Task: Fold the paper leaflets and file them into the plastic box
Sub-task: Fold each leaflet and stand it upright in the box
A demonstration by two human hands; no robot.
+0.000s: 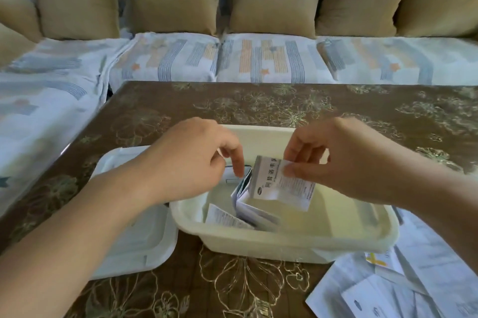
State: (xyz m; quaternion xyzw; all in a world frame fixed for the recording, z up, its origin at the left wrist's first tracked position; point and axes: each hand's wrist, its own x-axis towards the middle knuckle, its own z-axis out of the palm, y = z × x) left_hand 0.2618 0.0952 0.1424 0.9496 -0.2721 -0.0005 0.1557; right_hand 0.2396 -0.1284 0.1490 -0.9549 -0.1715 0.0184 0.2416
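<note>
A cream plastic box (284, 240) stands on the table in front of me. My right hand (344, 160) pinches a folded white leaflet (282, 183) with printed characters, held above the box's inside. My left hand (188, 160) reaches into the box at its left, with its index finger pressing back the filed leaflets (243, 204) that stand against the left wall. Another folded leaflet (225, 217) leans at the box's near left corner.
The box's white lid (134, 240) lies to the left of the box. A pile of unfolded leaflets (403, 286) lies at the near right of the brown flowered table (245, 284). Behind the table is a sofa with tan cushions (274, 7).
</note>
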